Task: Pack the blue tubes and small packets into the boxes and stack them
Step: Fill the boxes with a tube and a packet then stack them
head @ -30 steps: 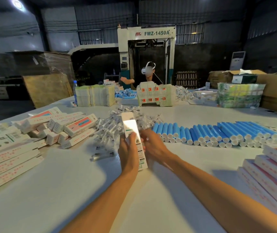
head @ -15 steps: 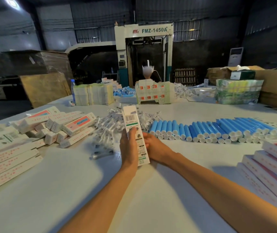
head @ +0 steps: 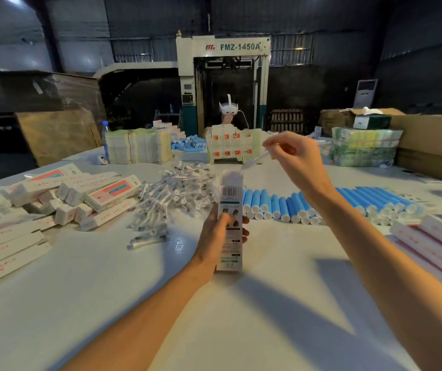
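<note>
Gripping a tall white box (head: 229, 199) upright with the left hand (head: 214, 236), near the middle of the surface (head: 134, 303), fingers (head: 224, 220) curled round its lower half from the left, thumb across the printed front. Barcode side towards the camera, top end open. Contact between bottom end and surface: impossible to tell.

Pinching a small clear packet (head: 254, 160) with the right hand (head: 295, 162), raised above and to the right of the box, thumb and forefinger closed on the packet's upper end, other fingers loosely bent. Packet slanted down to the left, lower tip just at the box's open top.

Behind the box, towards the far edge: a loose pile of clear packets (head: 171, 191). Right of the box, partly behind the right forearm: blue tubes (head: 375, 199) with white caps, lying side by side in a long row out towards the right edge. Left of the pile: a heap of closed boxes (head: 94, 191), white with pink and blue panels. Along the left edge: flat unfolded cartons (head: 0, 242). At the right edge: a neat stack of boxes (head: 434, 236).

Along the far edge: bundled carton blanks (head: 139, 145), a water bottle (head: 104, 140) just left of them, more blue tubes, a block of orange-marked boxes (head: 230, 145), a wrapped green bundle (head: 364, 145). Beyond that, a person in a white headset (head: 229, 108) in front of a machine (head: 225, 46) marked FMZ-1450A.
</note>
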`<state>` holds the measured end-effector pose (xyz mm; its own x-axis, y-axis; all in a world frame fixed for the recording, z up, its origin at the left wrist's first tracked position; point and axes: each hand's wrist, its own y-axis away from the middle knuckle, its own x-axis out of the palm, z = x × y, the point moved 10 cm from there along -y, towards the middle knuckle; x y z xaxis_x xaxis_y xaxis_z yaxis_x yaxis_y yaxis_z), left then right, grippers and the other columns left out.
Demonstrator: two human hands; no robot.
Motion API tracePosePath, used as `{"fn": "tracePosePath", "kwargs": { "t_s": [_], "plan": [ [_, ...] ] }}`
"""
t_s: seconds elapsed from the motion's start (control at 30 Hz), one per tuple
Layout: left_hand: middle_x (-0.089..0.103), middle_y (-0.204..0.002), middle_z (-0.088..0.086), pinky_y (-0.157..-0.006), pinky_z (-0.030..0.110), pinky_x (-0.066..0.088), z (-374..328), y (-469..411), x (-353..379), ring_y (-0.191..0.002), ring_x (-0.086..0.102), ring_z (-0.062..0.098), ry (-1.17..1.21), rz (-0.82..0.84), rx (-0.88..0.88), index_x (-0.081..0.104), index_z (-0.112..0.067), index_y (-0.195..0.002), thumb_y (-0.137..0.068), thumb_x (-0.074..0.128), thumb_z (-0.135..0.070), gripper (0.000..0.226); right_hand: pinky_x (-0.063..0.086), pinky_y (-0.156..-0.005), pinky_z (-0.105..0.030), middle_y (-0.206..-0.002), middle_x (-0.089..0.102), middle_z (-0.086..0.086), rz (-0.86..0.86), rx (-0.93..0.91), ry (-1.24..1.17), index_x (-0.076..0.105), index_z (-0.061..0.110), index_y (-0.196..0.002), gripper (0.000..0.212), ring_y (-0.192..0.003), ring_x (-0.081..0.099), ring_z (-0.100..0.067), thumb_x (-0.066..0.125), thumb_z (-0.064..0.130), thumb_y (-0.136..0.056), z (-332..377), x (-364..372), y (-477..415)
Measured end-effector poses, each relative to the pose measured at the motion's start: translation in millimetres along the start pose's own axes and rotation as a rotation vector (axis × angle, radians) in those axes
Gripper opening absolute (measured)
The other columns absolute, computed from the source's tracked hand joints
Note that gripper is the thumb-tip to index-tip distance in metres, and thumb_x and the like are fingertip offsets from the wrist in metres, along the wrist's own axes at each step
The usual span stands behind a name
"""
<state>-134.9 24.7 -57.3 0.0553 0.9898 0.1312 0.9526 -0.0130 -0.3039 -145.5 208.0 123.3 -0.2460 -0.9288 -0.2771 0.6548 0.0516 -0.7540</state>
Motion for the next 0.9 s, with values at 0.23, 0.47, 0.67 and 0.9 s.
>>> {"fn": "tracePosePath", "kwargs": {
  "t_s": [0.23, 0.47, 0.67, 0.9],
  "plan": [
    [0.077, -0.099, 0.011, -0.070, 0.031, 0.061, 0, 3, 6, -0.076, 0.070, 0.023, -0.021, 0.038, 0.008, 0.060, -0.015, -0.135, -0.111, 0.044, -0.011, 0.029, 0.059, -0.077, -0.019, -0.103, 0.070, 0.000, 0.334, 0.058, 0.000, 0.056, 0.010, -0.117, 0.027, -0.093, 0.071, -0.010, 0.070, 0.006, -0.095, 2, 57, -3],
    [0.077, -0.099, 0.012, -0.072, 0.036, 0.061, 1, 1, 5, -0.076, 0.071, 0.025, 0.001, 0.035, 0.003, 0.060, -0.014, -0.136, -0.112, 0.046, -0.013, 0.028, 0.055, -0.073, -0.021, -0.096, 0.067, 0.010, 0.337, -0.082, 0.148, 0.069, 0.014, -0.095, 0.009, -0.092, 0.062, -0.012, 0.074, 0.022, -0.094, 4, 85, 21],
    [0.078, -0.104, 0.011, -0.077, 0.040, 0.063, 0, 1, 2, -0.082, 0.075, 0.027, -0.025, 0.002, 0.014, 0.058, -0.021, -0.133, -0.096, 0.055, -0.029, 0.038, 0.048, -0.088, -0.026, -0.122, 0.060, 0.005, 0.077, 0.064, -0.028, 0.063, 0.021, -0.127, 0.024, -0.109, 0.058, -0.008, 0.058, 0.031, -0.105, -32, 64, 65],
    [0.067, -0.136, -0.015, -0.081, 0.024, 0.061, -17, 4, 6, -0.119, 0.070, 0.008, -0.063, 0.040, 0.198, 0.017, -0.048, -0.158, -0.108, 0.056, -0.004, 0.078, 0.060, -0.071, -0.028, -0.116, 0.072, 0.011, 0.249, 0.262, -0.361, 0.043, 0.038, -0.148, 0.053, -0.102, 0.073, -0.013, 0.067, 0.026, -0.102, -56, 95, 111]
  ]
}}
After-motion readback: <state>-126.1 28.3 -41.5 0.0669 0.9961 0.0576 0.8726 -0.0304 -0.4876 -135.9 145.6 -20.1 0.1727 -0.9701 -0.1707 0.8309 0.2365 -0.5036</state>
